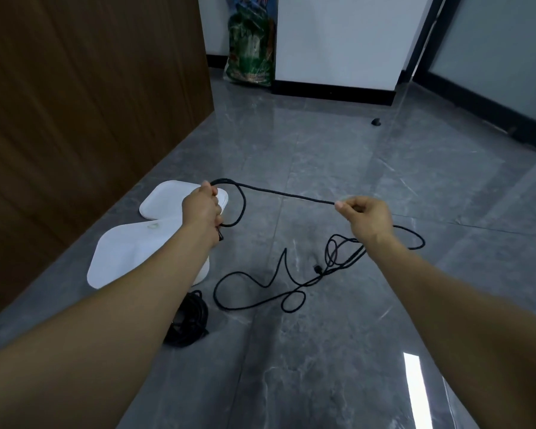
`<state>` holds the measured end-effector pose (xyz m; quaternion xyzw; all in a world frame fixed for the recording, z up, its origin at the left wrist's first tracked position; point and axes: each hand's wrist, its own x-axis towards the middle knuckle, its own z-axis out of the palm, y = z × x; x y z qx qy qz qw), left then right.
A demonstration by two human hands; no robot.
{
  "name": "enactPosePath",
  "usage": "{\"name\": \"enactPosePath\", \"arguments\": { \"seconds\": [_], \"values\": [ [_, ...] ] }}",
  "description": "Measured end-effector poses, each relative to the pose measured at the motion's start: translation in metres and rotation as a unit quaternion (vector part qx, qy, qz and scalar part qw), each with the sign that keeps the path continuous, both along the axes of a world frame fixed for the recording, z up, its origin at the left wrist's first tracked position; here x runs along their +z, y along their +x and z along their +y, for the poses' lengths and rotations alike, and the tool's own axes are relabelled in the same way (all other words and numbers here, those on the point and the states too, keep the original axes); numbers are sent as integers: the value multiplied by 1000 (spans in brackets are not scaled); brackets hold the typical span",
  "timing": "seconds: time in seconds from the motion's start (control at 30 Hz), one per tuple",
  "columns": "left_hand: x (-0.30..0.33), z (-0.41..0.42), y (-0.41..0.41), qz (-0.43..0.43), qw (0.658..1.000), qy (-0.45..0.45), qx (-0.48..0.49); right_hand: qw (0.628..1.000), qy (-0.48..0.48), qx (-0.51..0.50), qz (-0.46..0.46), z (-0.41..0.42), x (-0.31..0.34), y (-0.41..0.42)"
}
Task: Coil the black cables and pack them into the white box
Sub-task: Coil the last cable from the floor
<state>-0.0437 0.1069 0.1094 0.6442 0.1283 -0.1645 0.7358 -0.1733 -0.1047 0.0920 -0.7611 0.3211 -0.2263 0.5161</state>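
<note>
The person's left hand [202, 205] was clenched around a loop of the black cable [287, 196], holding it up above the near corner of the white box [121, 258], which lay open on the grey tiled floor [322, 144] with its lid [164, 199] spread flat just beyond it. From that fist the cable ran taut away from the box to the right hand [367, 216], whose thumb and forefinger pinched the strand. Past the right hand the rest of the cable dropped to the floor and lay in loose tangled curves beside the box, on the side away from the wooden panel [90, 88] (one connector end showed among the loops). A second black cable, a coiled bundle [188, 320], rested on the floor just by the box's near edge, partly hidden under the left forearm. Well beyond the box, a green printed bag [251, 51] leaned against the white wall.
</note>
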Motion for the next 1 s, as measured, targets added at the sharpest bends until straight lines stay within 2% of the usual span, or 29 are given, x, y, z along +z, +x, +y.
{"name": "enactPosePath", "arguments": {
  "seconds": [0.07, 0.13, 0.23, 0.3, 0.47, 0.63, 0.7, 0.83, 1.0],
  "values": [
    [-2, -3, 2, -13, 1000, 9, 1, 999, -41, -3, 18, 4, 1, 3],
    [-2, -9, 0, -68, 997, 47, -5, 992, -109, 23, 56, 11, 2, 6],
    [-2, -18, -7, -154, 985, 69, -28, 958, -231, 112, 130, 24, 1, 11],
    [-5, -21, -10, -180, 980, 79, -42, 937, -263, 168, 158, 32, 5, 14],
    [-8, -21, -17, -227, 963, 121, -82, 929, -195, 280, 142, 49, 19, 15],
    [-9, -22, -29, -269, 940, 145, -154, 932, -126, 322, 108, 56, 27, 16],
    [-10, -24, -34, -279, 931, 131, -195, 935, -97, 327, 96, 58, 28, 17],
    [-9, -28, -43, -286, 900, 173, -281, 949, -33, 306, 66, 58, 29, 20],
    [-6, -29, -49, -228, 885, 200, -354, 959, -30, 275, 62, 52, 29, 17]
  ]
}}
